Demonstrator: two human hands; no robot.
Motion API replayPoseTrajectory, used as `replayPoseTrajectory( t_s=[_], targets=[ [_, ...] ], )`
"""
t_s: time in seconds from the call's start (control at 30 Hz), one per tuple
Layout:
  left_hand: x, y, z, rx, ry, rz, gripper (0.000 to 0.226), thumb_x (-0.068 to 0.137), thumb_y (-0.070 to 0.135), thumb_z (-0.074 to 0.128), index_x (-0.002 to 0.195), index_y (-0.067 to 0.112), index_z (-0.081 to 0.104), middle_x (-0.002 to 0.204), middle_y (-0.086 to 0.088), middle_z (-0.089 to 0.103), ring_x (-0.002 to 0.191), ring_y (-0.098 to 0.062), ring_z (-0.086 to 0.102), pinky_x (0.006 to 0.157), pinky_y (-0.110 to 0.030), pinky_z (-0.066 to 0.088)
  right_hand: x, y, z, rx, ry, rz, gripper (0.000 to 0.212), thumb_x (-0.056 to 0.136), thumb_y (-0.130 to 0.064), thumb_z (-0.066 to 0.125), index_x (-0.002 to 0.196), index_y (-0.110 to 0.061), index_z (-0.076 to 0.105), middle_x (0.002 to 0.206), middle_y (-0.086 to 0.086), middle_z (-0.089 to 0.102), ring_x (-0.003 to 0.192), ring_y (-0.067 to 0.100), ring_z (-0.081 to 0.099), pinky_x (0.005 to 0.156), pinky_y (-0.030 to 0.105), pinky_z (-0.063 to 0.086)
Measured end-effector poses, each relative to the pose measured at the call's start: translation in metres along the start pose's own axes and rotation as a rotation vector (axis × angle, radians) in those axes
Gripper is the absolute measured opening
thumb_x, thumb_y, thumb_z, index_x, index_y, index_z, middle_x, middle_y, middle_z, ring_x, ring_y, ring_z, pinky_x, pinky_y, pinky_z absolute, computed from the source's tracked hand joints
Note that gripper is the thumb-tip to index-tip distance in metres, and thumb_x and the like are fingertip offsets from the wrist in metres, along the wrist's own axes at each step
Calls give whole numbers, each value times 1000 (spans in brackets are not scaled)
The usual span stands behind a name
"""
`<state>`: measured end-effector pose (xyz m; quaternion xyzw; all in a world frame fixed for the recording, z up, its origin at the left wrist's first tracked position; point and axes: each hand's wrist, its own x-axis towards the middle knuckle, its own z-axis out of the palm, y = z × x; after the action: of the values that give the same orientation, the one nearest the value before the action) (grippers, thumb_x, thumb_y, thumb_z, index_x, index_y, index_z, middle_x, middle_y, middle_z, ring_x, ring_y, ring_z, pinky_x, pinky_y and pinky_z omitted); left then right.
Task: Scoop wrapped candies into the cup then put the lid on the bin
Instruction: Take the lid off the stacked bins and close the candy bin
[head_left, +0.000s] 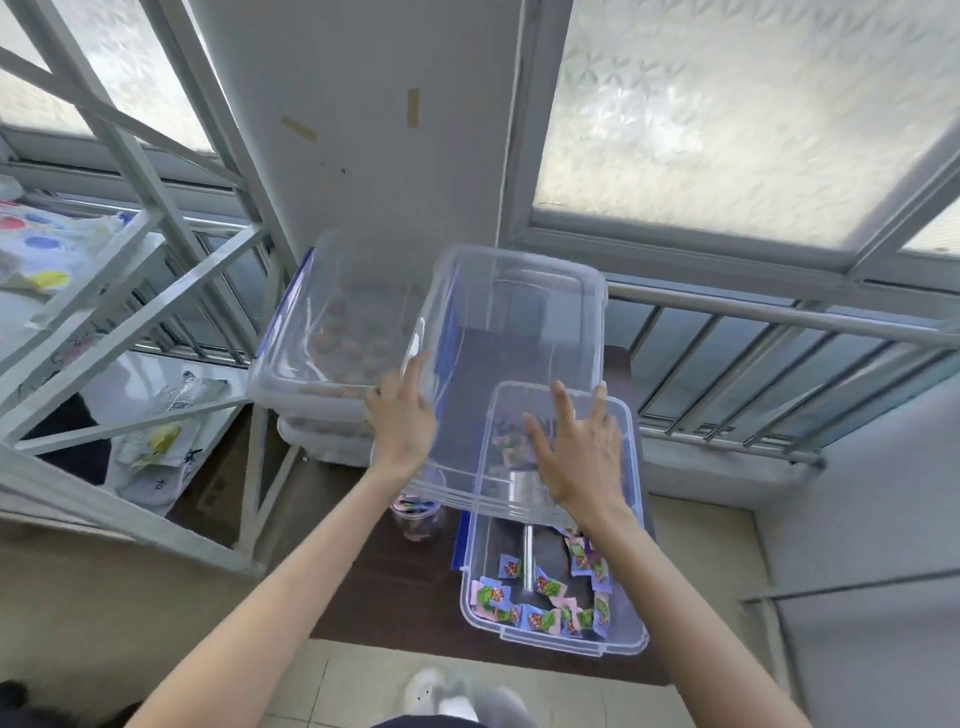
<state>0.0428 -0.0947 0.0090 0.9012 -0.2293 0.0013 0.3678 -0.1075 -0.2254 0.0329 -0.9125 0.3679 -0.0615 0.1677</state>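
We're holding the clear lid (511, 332) tilted above the candy bin (631, 613), w/ its near edge over the bin's far half. The left hand (402, 415) is gripping the lid's left edge; the right hand (576, 452) is lying flat w/ fingers spread on top near the front edge. The bin is sitting on a dark bench (395, 587) by frosted windows, w/ a second bin (291, 358) of brown items just left. Risk, as we're judging it: the lid is skewed, so it's prob. going to land crooked and not seat. The metal scoop (528, 551) looks to be inside among the wrapped candies (540, 618). The cup (415, 519) w/ candies is standing just left of the bin, close enough to get knocked.
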Motion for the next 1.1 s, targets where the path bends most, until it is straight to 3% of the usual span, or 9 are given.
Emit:
replayPoseTrajectory(
  t_s=[0.2, 0.4, 0.67, 0.9, 1.1],
  targets=[
    [-66, 24, 61, 80, -177, 49, 63, 92, -1, 39, 139, 41, 39, 135, -13, 45, 121, -33, 41, 98, -44, 34, -54, 85, 4, 19, -54, 124, 55, 92, -56, 38, 141, -34, 27, 151, 28, 16, 127, 44, 37, 107, 49, 30],
    [-123, 30, 88, 139, -326, -93, 61, 94, 2, 35, 140, 42, 38, 143, -12, 35, 121, -35, 35, 101, -46, 32, -85, 130, 18, 43, -128, 147, 58, 91, -56, 41, 142, -34, 27, 154, 23, 12, 130, 41, 33, 109, 48, 27],
    [-162, 11, 109, 135, -345, -213, 68, 93, -6, 37, 142, 41, 34, 149, -9, 27, 125, -29, 30, 101, -43, 30, -98, 154, 58, 58, -249, 130, 63, 92, -56, 36, 147, -31, 20, 158, 16, 1, 138, 37, 23, 109, 44, 31],
    [-160, 3, 108, 109, -294, -238, 72, 90, -10, 36, 139, 42, 38, 149, -9, 27, 127, -28, 27, 102, -43, 28, -91, 148, 70, 2, -206, 86, 61, 93, -54, 39, 147, -29, 25, 156, 22, 7, 127, 40, 37, 107, 45, 33],
    [-166, -4, 107, 170, -384, -213, 73, 91, -6, 37, 145, 42, 28, 149, -13, 23, 127, -31, 27, 104, -44, 28, -94, 151, 82, -70, -161, 72, 60, 93, -53, 41, 145, -25, 31, 153, 25, 17, 114, 42, 50, 98, 45, 40]
  ],
)
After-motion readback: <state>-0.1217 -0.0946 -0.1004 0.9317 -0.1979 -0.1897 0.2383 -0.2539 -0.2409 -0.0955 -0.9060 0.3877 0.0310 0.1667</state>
